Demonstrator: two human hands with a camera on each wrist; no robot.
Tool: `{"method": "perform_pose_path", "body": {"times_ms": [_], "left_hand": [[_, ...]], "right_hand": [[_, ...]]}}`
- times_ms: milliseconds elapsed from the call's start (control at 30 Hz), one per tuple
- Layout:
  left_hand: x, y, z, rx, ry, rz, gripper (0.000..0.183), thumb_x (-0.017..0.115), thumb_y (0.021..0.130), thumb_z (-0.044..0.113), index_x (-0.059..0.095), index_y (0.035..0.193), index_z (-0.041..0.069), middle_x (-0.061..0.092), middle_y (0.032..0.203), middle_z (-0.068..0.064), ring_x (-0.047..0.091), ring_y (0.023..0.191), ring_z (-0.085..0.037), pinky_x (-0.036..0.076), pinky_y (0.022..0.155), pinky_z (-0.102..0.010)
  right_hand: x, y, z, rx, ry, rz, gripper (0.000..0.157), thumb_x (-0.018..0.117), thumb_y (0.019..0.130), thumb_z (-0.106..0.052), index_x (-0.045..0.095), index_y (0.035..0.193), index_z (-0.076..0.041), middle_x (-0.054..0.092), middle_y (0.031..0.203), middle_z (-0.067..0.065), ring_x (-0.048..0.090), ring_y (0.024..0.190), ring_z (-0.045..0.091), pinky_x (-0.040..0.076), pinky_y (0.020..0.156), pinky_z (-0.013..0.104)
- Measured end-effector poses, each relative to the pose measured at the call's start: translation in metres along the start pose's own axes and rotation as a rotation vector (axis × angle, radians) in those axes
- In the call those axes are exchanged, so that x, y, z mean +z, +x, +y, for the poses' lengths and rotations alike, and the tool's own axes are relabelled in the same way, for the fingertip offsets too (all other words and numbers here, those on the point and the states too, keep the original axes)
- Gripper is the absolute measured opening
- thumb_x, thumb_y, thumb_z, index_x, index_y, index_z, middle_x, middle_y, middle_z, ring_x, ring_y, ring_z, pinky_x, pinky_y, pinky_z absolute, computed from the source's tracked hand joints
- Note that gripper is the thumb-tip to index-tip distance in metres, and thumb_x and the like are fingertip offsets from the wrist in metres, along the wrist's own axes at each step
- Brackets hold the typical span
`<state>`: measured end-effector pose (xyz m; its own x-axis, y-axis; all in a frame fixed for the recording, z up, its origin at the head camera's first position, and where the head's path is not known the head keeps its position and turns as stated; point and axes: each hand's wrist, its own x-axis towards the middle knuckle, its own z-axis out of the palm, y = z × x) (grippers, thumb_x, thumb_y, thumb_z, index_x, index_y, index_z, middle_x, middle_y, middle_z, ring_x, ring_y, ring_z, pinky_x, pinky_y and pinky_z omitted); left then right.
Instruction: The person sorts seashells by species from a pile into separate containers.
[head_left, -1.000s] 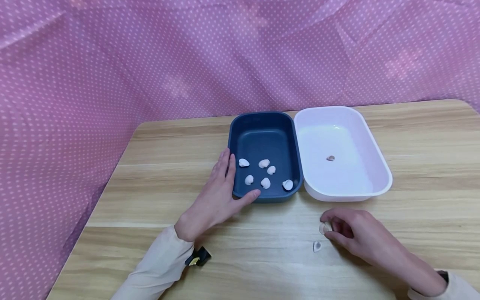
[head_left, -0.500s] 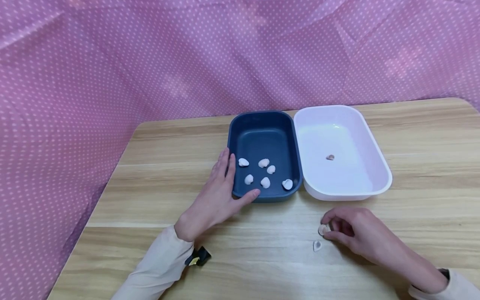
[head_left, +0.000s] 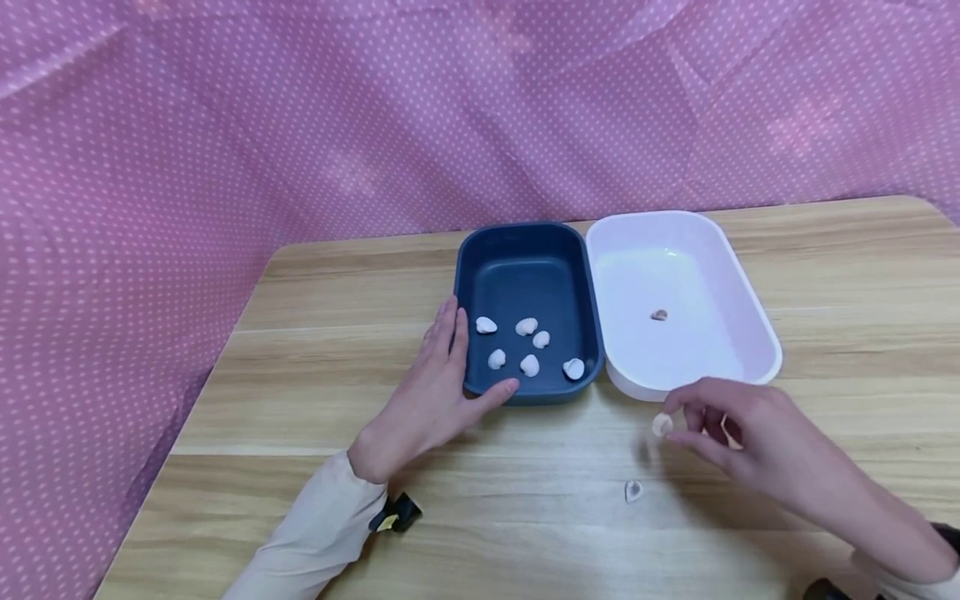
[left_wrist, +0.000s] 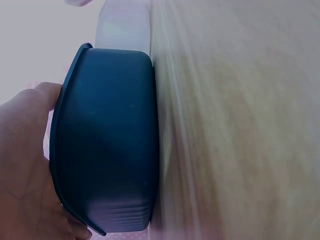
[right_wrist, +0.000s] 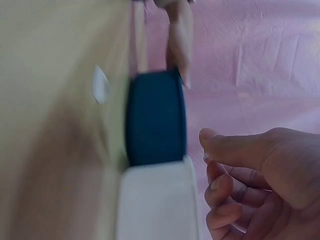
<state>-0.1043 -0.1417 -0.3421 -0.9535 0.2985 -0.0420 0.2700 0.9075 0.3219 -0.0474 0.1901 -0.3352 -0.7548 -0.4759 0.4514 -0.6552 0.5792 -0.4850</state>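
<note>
A small pale seashell [head_left: 662,425] is pinched between the thumb and index finger of my right hand [head_left: 757,433], raised above the table just in front of the white tub [head_left: 693,395]. In the right wrist view the fingers mostly hide that shell. Another seashell [head_left: 633,491] lies on the wood below the hand. My left hand [head_left: 438,379] rests on the near left corner of the dark blue tub [head_left: 528,398], fingers straight along the side rim and thumb across the front rim. Several white seashells [head_left: 529,365] lie inside the blue tub. One small brownish seashell [head_left: 659,315] sits in the white tub.
Both tubs stand side by side, touching, toward the back of the wooden table [head_left: 337,333]. A pink dotted cloth [head_left: 375,117] hangs behind and to the left. A black strap piece [head_left: 397,512] sits at the left sleeve.
My right hand has lifted the pinched seashell off the table and moved it up and slightly right, toward the white tub. The left hand stays on the blue tub's corner.
</note>
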Motion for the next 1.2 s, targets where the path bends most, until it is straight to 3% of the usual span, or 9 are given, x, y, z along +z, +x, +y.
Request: {"method": "perform_pose_path", "body": {"times_ms": [300, 433, 667, 933, 1200], "left_hand": [[-0.001, 0.0, 0.0, 0.016, 0.044, 0.009, 0.114, 0.026, 0.078, 0.087, 0.001, 0.154, 0.005, -0.013, 0.161, -0.007, -0.008, 0.147, -0.022, 0.013, 0.116, -0.042], [-0.001, 0.0, 0.001, 0.021, 0.06, 0.009, 0.114, 0.025, 0.079, 0.087, 0.002, 0.154, 0.004, -0.012, 0.161, -0.008, -0.009, 0.147, -0.022, 0.009, 0.117, -0.04], [-0.001, 0.001, 0.0, 0.035, 0.07, 0.02, 0.114, 0.025, 0.079, 0.087, 0.002, 0.154, 0.003, -0.011, 0.161, -0.009, -0.008, 0.147, -0.024, 0.008, 0.117, -0.04], [-0.002, 0.002, 0.001, 0.033, 0.078, 0.018, 0.114, 0.025, 0.079, 0.087, 0.002, 0.154, 0.004, -0.012, 0.161, -0.008, -0.009, 0.147, -0.023, 0.005, 0.117, -0.039], [-0.002, 0.001, 0.001, 0.021, 0.071, 0.011, 0.115, 0.025, 0.079, 0.087, 0.003, 0.154, 0.004, -0.012, 0.161, -0.008, -0.009, 0.147, -0.024, 0.007, 0.117, -0.04]], "right_hand": [[-0.025, 0.027, 0.027, 0.079, -0.165, 0.03, 0.031, 0.086, 0.065, -0.002, 0.069, 0.089, -0.013, 0.051, 0.067, -0.016, 0.045, 0.058, -0.003, 0.038, 0.05, 0.012], [-0.028, 0.04, 0.04, 0.152, -0.202, -0.038, 0.02, 0.083, 0.073, -0.008, 0.07, 0.089, -0.01, 0.053, 0.066, -0.012, 0.046, 0.058, 0.002, 0.038, 0.05, 0.017], [-0.022, 0.059, 0.058, 0.379, -0.228, -0.229, 0.018, 0.075, 0.082, -0.012, 0.068, 0.094, -0.001, 0.06, 0.071, 0.0, 0.052, 0.064, 0.015, 0.041, 0.055, 0.028], [-0.013, 0.071, 0.072, 0.418, -0.262, -0.267, 0.015, 0.073, 0.083, -0.01, 0.068, 0.093, 0.001, 0.063, 0.074, 0.005, 0.056, 0.069, 0.021, 0.043, 0.058, 0.034], [-0.004, 0.08, 0.078, 0.477, -0.246, -0.294, 0.014, 0.072, 0.083, -0.01, 0.068, 0.09, 0.002, 0.063, 0.073, 0.008, 0.055, 0.069, 0.023, 0.042, 0.061, 0.032]]}}
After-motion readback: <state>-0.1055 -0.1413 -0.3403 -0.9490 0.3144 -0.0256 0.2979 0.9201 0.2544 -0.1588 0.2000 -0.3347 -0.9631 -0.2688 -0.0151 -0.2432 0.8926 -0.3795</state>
